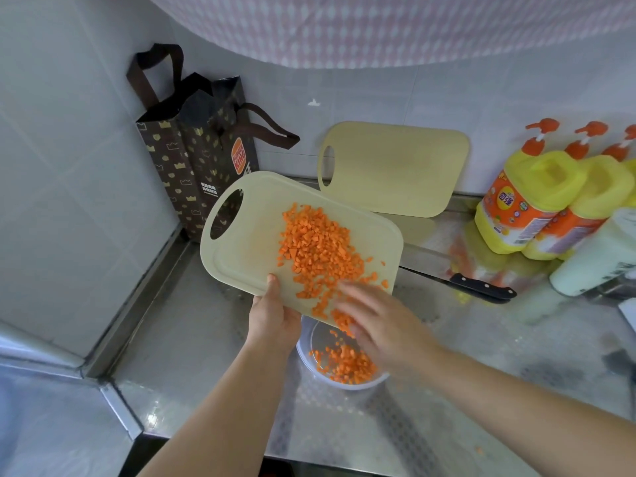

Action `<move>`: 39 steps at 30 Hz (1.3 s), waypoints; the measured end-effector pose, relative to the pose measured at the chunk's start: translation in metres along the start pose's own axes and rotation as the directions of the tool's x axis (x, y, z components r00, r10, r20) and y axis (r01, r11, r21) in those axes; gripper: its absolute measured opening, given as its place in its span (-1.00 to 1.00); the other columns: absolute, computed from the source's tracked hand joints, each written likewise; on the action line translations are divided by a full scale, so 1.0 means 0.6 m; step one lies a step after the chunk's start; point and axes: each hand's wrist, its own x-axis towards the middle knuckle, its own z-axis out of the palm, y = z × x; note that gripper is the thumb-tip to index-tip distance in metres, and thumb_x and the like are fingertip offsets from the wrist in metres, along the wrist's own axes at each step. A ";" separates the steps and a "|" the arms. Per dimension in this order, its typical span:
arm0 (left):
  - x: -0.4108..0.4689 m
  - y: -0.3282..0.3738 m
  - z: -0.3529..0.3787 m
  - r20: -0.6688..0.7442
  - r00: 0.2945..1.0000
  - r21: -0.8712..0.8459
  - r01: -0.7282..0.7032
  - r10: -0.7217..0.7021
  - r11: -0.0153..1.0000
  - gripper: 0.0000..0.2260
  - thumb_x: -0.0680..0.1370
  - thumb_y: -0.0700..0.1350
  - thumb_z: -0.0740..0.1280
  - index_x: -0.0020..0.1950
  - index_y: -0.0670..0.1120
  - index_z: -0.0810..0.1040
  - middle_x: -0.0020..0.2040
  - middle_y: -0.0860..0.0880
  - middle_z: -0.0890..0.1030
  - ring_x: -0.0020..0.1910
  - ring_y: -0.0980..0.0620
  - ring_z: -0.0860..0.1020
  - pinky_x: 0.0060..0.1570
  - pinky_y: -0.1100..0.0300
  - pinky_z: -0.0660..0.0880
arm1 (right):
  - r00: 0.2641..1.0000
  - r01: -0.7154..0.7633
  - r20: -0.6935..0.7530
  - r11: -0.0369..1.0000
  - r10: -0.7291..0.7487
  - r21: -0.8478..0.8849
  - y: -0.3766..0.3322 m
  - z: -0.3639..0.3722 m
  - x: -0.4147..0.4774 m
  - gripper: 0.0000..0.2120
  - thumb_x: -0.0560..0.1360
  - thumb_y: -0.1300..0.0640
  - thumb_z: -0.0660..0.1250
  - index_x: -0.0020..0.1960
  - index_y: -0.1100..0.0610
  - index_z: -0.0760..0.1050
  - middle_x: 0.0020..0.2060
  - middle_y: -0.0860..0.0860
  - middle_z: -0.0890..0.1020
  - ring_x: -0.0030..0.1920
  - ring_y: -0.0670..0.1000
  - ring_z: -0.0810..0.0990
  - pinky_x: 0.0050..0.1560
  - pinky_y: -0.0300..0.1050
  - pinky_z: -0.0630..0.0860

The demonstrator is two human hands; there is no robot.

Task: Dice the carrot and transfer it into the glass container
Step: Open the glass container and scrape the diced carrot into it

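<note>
Low in the centre of the frame, one round clear glass container (346, 385) stands on the patterned steel bench (192, 339), right under the lowered edge of the board so that falling pieces land inside; a small heap of orange diced carrot (347, 364) already lies in it. The left hand (272, 311) clasps the near edge of the pale cream plastic cutting board (258, 228), thumb on top, tilting it as a chute. The right hand (375, 318), blurred, its fingers released and fairly straight, lies across the lower corner, apparently sweeping dice downwards. Most of the carrot is on the board in mid-frame, so the transfer looks barely begun. To the right, one black-handled knife (481, 287) lies flat on the bench, out of the way. Beyond it, a second cream board (395, 166) leans against the tiled wall. At the right edge stand three yellow pump bottles (530, 201) and one white bottle (592, 256); at upper left stands one dark printed paper bag (196, 160).
</note>
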 end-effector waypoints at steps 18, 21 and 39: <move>-0.011 -0.003 0.019 -0.031 1.000 -0.061 0.000 -0.001 0.998 -0.68 0.65 -0.12 0.15 0.41 -0.11 0.34 0.29 -0.15 0.53 0.20 -0.12 0.54 0.31 -0.21 0.36 | 0.973 -0.173 0.159 0.984 0.166 0.032 0.041 -0.025 -0.060 -0.56 0.57 -0.03 0.03 0.23 0.13 0.56 0.24 -0.03 0.55 0.27 -0.08 0.44 0.30 -0.26 0.32; -0.013 -0.003 0.022 -0.013 1.000 -0.042 0.004 -0.004 0.999 -0.68 0.65 -0.11 0.15 0.41 -0.09 0.34 0.28 -0.14 0.54 0.22 -0.11 0.53 0.31 -0.20 0.37 | 0.982 -0.191 0.042 0.973 0.187 0.130 0.038 -0.057 -0.015 -0.63 0.61 0.01 0.08 0.25 0.11 0.54 0.23 -0.03 0.55 0.25 -0.04 0.49 0.25 -0.14 0.42; -0.012 -0.004 0.007 -0.046 0.999 -0.045 0.003 -0.005 0.999 -0.66 0.64 -0.10 0.17 0.40 -0.14 0.34 0.28 -0.19 0.53 0.22 -0.16 0.54 0.29 -0.22 0.38 | 0.998 -0.002 0.055 0.986 0.012 -0.169 0.001 0.028 -0.004 -0.50 0.36 0.04 0.48 0.25 0.15 0.48 0.23 0.08 0.49 0.26 0.08 0.43 0.26 0.01 0.47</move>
